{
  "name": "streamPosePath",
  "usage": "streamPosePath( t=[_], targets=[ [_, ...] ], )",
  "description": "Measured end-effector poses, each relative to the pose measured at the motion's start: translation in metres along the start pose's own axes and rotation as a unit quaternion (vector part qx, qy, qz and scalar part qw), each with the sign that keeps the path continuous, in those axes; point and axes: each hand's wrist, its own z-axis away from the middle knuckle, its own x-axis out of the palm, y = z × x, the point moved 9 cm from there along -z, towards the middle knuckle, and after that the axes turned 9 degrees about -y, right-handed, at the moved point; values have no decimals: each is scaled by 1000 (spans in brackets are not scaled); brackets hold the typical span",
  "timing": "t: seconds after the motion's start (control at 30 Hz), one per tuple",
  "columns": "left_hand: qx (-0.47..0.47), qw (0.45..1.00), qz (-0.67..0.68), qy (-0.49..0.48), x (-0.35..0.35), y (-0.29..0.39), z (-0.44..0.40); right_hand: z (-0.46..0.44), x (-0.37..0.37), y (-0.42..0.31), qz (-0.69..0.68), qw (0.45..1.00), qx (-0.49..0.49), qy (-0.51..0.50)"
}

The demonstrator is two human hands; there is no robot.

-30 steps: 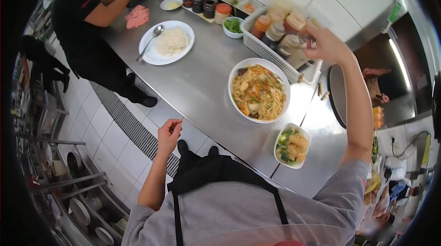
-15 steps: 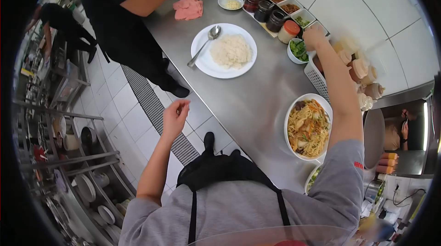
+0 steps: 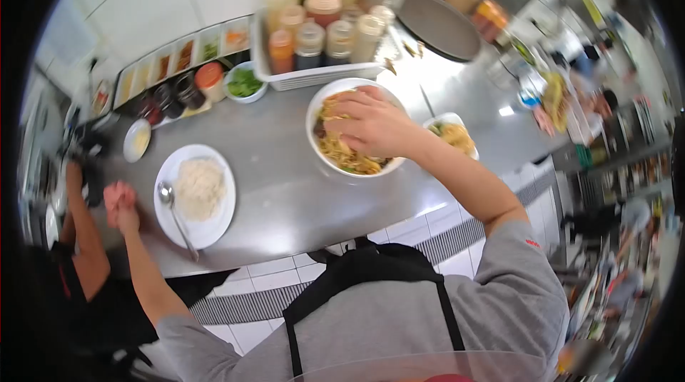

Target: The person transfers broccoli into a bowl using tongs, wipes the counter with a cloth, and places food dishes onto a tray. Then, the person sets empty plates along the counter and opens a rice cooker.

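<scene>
My left hand grips a crumpled pink cloth at the left of the steel counter. My right hand is over a white bowl of noodles with vegetables. Its fingers are bent downward and drawn in, and whatever they hold is hidden. Between my hands, closer to the left one, lies a white oval plate with white rice and a metal spoon. A smaller white bowl of food stands just right of my right forearm.
Along the wall stand a basket of sauce bottles, a bowl of green leaves, an orange-lidded jar and a topping tray. A small white dish sits left. A co-worker's arm is close to my left hand.
My right hand has come from the topping containers to above the noodle bowl. My left hand has reached onto the counter and taken hold of the pink cloth. The view has turned right.
</scene>
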Motion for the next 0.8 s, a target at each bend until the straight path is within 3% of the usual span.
streamPosePath(
  t=[0.03, 0.1, 0.17, 0.23, 0.27, 0.3, 0.37, 0.4, 0.47, 0.5, 0.63, 0.7, 0.73, 0.8],
  targets=[
    [86, 987, -125, 51, 9, 53, 9, 36, -7, 14, -20, 998, 56, 7],
    [-47, 893, -428, 133, 8, 92, 33, 120, -30, 48, -6, 974, 218, 59],
    [-138, 847, -493, 144, 19, 157, 61, 206, -69, 55, 26, 924, 334, 185],
    [-187, 873, -398, 214, -4, 179, 100, 316, -63, 78, -2, 836, 485, 256],
    [-140, 859, -447, 209, -7, 203, 119, 359, -55, 81, -43, 775, 565, 280],
    [-94, 841, -493, 203, -3, 232, 137, 375, -47, 79, -52, 770, 575, 272],
    [-114, 865, -443, 208, 43, 318, 186, 409, -37, 92, -151, 721, 585, 339],
    [-119, 861, -448, 207, 58, 338, 202, 414, -35, 101, -157, 722, 585, 334],
    [-104, 931, -308, 166, 90, 365, 234, 407, -32, 123, -165, 753, 556, 311],
    [-110, 931, -306, 166, 109, 381, 245, 403, -28, 135, -172, 768, 538, 301],
    [-106, 980, -162, 56, 235, 448, 278, 405, -1, 178, -265, 768, 524, 254],
    [-106, 968, -218, -59, 317, 467, 291, 377, 6, 160, -377, 779, 454, 212],
    [-142, 979, -121, -80, 364, 466, 300, 361, 15, 144, -448, 788, 370, 203],
    [-135, 955, -181, -194, 465, 486, 306, 334, 31, 99, -532, 805, 231, 122]
  ],
)
